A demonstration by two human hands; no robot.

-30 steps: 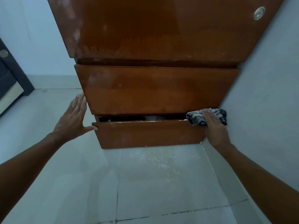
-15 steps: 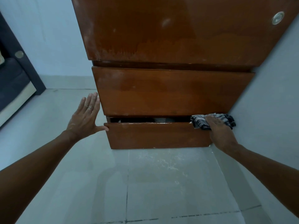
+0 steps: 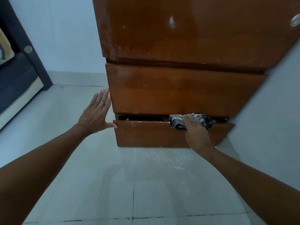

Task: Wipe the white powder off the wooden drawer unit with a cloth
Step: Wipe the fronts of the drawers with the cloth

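A brown wooden drawer unit (image 3: 178, 88) stands against the wall, its fronts faintly smeared with white powder. The bottom drawer (image 3: 146, 133) is pulled out a little, and a thin white line of powder runs along its top edge. My right hand (image 3: 197, 132) presses a dark checked cloth (image 3: 177, 122) onto that top edge, right of the middle. My left hand (image 3: 95, 112) lies flat with fingers spread against the unit's left side, its thumb touching the bottom drawer's left corner.
White powder (image 3: 170, 161) is scattered on the grey floor tiles in front of the unit. A grey wall (image 3: 267, 119) adjoins the unit on the right. A dark piece of furniture (image 3: 19, 75) stands at the far left. A round metal lock (image 3: 294, 22) sits top right.
My right hand has slid the cloth leftward along the bottom drawer's top edge. The view has shifted, so the unit sits further right in frame. My left hand keeps its place on the unit's side.
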